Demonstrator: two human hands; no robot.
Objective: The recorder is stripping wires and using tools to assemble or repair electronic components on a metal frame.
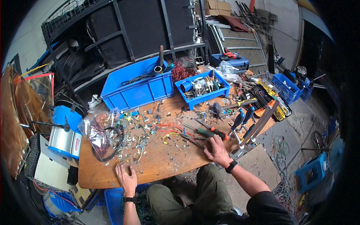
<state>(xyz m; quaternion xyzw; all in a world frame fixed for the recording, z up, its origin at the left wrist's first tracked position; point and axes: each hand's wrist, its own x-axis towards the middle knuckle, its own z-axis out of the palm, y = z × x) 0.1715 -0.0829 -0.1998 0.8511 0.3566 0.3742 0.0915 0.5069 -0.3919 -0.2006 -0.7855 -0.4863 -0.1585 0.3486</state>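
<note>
My left hand (126,178) rests on the front edge of the wooden table (180,162), fingers apart and holding nothing. On the right, my right hand (218,151) lies over the tabletop with its fingers slightly bent and apart. Its fingertips are at the handle ends of red-handled pliers (195,142); whether they touch cannot be made out. Just beyond it lie a green-handled screwdriver (205,132) and a red-and-black-handled screwdriver (219,133). Red wires (170,126) and a yellow wire (169,135) are left of the pliers. Small scraps of metal and plastic cover the table.
A large blue bin (138,90) and a smaller blue bin of parts (204,98) stand at the back. Nearby lies a hammer (234,106). Upright blue-handled tools (240,122) line the right edge. A clear plastic bag (99,131) and black cable loop (120,140) sit left.
</note>
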